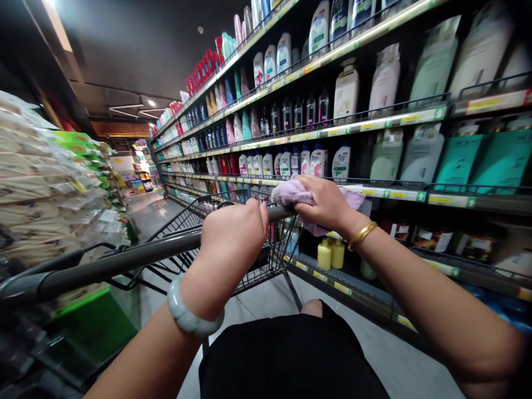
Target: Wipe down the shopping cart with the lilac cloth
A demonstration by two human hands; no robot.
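Observation:
My left hand [233, 235], with a pale jade bangle [187, 313] at the wrist, is wrapped round the dark handlebar [124, 257] of a shopping cart. Farther along the bar, my right hand [326, 199] presses a lilac cloth [293, 192] against the handle's right end; a gold bracelet [362, 235] circles that wrist. Part of the cloth hangs out behind the right hand. Beyond the bar stretches the black wire basket [266, 266] of the cart, its inside mostly hidden by my hands.
Along the right run long shelves [291, 141] of shampoo bottles, close beside the cart. Yellow bottles [331, 254] stand on a low shelf. Stacked packaged goods [29, 188] and a green box [93, 321] line the left. Between them the tiled aisle [152, 213] leads ahead.

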